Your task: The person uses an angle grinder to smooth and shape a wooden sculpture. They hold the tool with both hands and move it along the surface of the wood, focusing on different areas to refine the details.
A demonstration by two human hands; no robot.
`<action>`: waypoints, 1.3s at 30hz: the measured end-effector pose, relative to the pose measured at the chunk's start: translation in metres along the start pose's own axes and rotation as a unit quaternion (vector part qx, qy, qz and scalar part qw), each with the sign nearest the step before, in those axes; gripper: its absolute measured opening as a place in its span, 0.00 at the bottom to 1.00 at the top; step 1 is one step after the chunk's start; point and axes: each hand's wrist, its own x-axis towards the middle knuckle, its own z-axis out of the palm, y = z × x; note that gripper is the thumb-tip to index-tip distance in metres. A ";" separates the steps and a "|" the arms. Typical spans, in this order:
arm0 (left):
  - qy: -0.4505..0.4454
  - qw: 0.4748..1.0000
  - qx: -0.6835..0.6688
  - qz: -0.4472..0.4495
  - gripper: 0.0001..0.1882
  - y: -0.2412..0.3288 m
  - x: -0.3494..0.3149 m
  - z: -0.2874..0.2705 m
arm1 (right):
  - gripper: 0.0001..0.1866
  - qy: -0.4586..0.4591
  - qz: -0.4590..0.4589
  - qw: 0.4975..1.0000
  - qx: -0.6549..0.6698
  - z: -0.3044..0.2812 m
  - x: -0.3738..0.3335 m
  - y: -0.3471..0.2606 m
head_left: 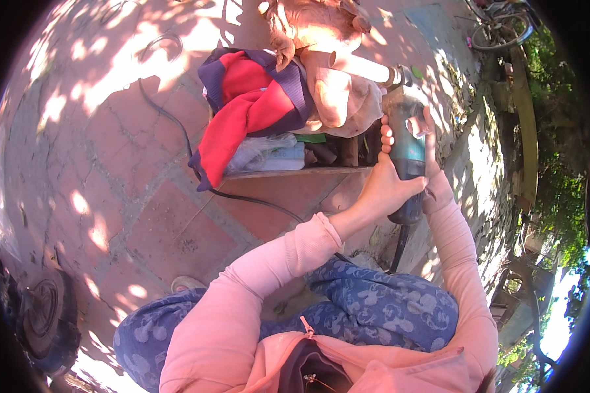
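Both my hands are closed around an angle grinder (410, 152) with a teal and black body. My left hand (388, 188) grips its rear part, the thumb lying across the dark end. My right hand (432, 147) wraps the body nearer the head, on the right side. The grinder's head points away from me, beside the end of a sunlit, pale rod-like piece (360, 67). Glare hides whether they touch. Beyond lies a reddish-brown carved wooden piece (321, 26). A dark cord (400, 247) leaves the grinder's rear.
A wooden box (295, 171) holds a clear plastic bag and other items, with a red and purple cloth (255, 108) draped over it. The cord (170, 118) crosses the tiled floor. A dark wheel-like object (46, 314) stands lower left; a bicycle (501, 31) is upper right.
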 end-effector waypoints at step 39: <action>0.014 0.966 -0.259 0.009 0.20 0.043 0.020 -0.013 | 0.38 0.070 -0.035 0.990 -0.119 0.044 0.021 -0.031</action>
